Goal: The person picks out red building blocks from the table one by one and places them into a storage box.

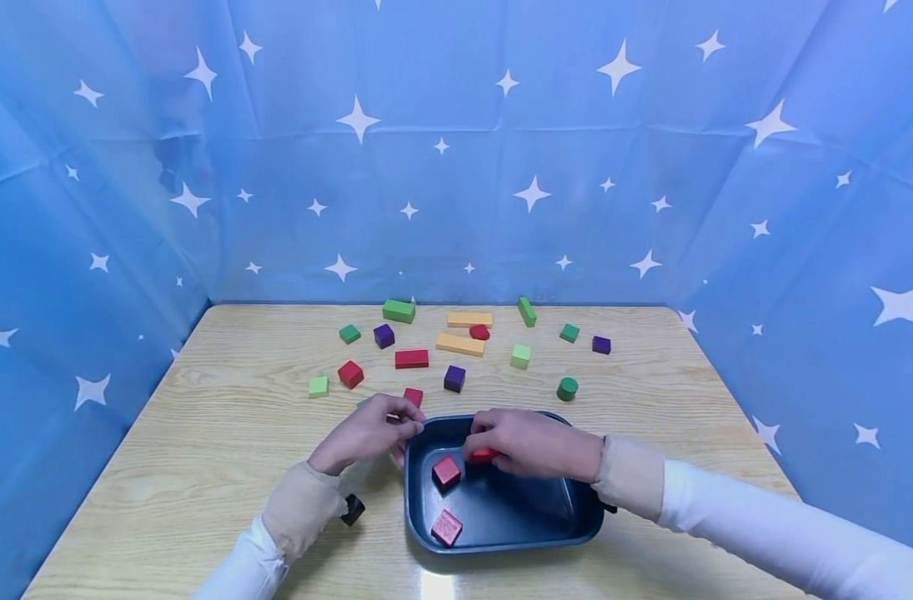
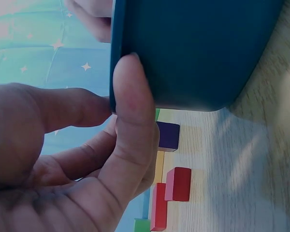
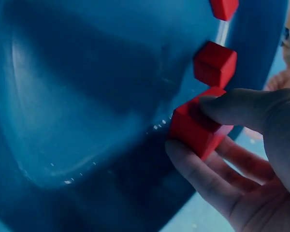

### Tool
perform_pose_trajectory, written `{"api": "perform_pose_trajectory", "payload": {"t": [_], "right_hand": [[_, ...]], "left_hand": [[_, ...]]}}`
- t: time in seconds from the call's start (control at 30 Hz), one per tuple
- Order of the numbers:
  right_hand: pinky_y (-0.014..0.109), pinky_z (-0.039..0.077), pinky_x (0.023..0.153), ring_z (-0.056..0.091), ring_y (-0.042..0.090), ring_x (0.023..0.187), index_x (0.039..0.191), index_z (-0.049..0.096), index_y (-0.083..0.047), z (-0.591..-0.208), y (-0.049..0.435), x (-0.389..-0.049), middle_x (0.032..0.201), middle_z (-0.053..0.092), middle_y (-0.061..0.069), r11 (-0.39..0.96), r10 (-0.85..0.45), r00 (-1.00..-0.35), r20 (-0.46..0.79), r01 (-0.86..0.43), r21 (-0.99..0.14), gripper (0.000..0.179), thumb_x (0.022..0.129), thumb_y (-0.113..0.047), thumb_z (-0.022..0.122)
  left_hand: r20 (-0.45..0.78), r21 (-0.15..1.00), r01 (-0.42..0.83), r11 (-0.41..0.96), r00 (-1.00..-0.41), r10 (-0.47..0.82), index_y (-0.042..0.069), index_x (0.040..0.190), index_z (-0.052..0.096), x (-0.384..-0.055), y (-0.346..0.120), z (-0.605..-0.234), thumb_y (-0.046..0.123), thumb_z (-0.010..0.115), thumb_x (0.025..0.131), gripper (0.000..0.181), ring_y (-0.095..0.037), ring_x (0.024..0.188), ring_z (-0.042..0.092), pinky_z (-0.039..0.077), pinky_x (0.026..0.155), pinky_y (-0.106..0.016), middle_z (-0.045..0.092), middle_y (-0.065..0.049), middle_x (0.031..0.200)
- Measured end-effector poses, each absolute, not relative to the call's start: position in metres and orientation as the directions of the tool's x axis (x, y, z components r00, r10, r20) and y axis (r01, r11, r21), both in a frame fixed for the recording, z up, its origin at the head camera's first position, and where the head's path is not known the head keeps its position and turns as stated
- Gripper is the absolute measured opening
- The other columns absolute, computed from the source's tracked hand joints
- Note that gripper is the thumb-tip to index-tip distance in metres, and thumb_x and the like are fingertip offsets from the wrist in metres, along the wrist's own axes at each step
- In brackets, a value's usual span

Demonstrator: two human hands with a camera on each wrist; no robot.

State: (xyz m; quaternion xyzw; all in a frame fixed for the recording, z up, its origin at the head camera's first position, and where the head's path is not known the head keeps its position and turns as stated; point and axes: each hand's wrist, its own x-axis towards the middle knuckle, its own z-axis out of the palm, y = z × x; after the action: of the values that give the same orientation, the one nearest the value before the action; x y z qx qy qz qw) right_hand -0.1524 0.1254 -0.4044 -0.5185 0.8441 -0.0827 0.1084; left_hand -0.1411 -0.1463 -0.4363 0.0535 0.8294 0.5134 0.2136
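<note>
A dark blue tray (image 1: 501, 546) sits near the front of the table. My left hand (image 1: 373, 429) is at its far left corner; the thumb (image 2: 82, 108) and a finger (image 2: 133, 96) pinch the rim. Over the tray's far part, my right hand (image 1: 527, 442) holds a red block (image 3: 195, 125) between thumb and fingers, inside the walls. Two red cubes lie on the tray floor along its left side, one farther back (image 1: 446, 473) and one nearer (image 1: 447, 527).
Behind the tray, several blocks are scattered: a red bar (image 1: 412, 359), a purple cube (image 1: 454, 378), a green cylinder (image 1: 567, 388) and orange bars (image 1: 460, 344). Close beyond my left hand lies another red block (image 1: 413, 397). A blue starry cloth (image 1: 441, 208) surrounds the wooden table (image 1: 223, 417).
</note>
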Motion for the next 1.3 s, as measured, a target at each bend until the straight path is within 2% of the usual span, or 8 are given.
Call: {"api": "perform_pose_trajectory", "payload": {"t": [0.2,0.4,0.77,0.93,1.1,1.3], "right_hand": [[0.017,0.057,0.084,0.061,0.005,0.089,0.12,0.072,-0.03,-0.409,0.12,-0.154,0.11,0.067,-0.002,0.483,-0.875,-0.447,-0.188,-0.838,-0.256,0.035,0.092,-0.011,0.077],[0.016,0.057,0.082,0.06,0.004,0.086,0.122,0.07,-0.034,-0.413,0.116,-0.155,0.109,0.066,-0.003,0.502,-0.857,-0.449,-0.254,-0.839,-0.21,0.038,0.091,-0.013,0.078],[0.021,0.06,0.086,0.061,0.005,0.088,0.119,0.067,-0.032,-0.416,0.111,-0.154,0.107,0.065,-0.003,0.506,-0.843,-0.446,-0.303,-0.848,-0.16,0.036,0.09,-0.013,0.079],[0.022,0.06,0.085,0.06,0.005,0.088,0.121,0.068,-0.032,-0.417,0.112,-0.154,0.108,0.064,-0.002,0.515,-0.837,-0.449,-0.312,-0.839,-0.174,0.039,0.089,-0.014,0.08],[0.025,0.06,0.086,0.061,0.007,0.094,0.132,0.064,-0.035,-0.415,0.116,-0.152,0.117,0.063,-0.001,0.523,-0.835,-0.456,-0.309,-0.832,-0.185,0.05,0.087,-0.021,0.083],[0.03,0.06,0.094,0.061,0.01,0.107,0.141,0.056,-0.04,-0.408,0.119,-0.148,0.132,0.059,-0.003,0.547,-0.826,-0.478,-0.3,-0.809,-0.216,0.064,0.085,-0.03,0.086]], "left_hand": [[-0.302,0.878,-0.134,0.459,-0.899,0.316,0.002,0.11,0.071,-0.141,-0.148,-0.435,0.01,0.061,0.102,0.015,-0.019,0.065,0.064,0.062,0.063,-0.034,0.064,-0.014,0.097],[-0.295,0.881,-0.124,0.457,-0.898,0.326,0.001,0.11,0.07,-0.14,-0.148,-0.434,0.01,0.061,0.102,0.015,-0.018,0.062,0.064,0.063,0.064,-0.037,0.064,-0.014,0.096],[-0.288,0.88,-0.117,0.461,-0.903,0.32,0.001,0.11,0.071,-0.14,-0.147,-0.433,0.009,0.061,0.102,0.015,-0.019,0.062,0.064,0.063,0.065,-0.04,0.063,-0.012,0.094],[-0.283,0.884,-0.112,0.454,-0.902,0.328,0.001,0.11,0.071,-0.14,-0.147,-0.434,0.009,0.061,0.102,0.015,-0.019,0.064,0.064,0.063,0.063,-0.037,0.064,-0.013,0.095],[-0.286,0.883,-0.118,0.454,-0.902,0.324,0.002,0.109,0.071,-0.139,-0.147,-0.436,0.009,0.061,0.102,0.014,-0.019,0.066,0.064,0.062,0.061,-0.033,0.064,-0.012,0.096],[-0.278,0.886,-0.11,0.451,-0.903,0.326,0.002,0.108,0.071,-0.14,-0.148,-0.436,0.009,0.061,0.102,0.013,-0.019,0.065,0.064,0.062,0.061,-0.034,0.063,-0.012,0.095]]}}
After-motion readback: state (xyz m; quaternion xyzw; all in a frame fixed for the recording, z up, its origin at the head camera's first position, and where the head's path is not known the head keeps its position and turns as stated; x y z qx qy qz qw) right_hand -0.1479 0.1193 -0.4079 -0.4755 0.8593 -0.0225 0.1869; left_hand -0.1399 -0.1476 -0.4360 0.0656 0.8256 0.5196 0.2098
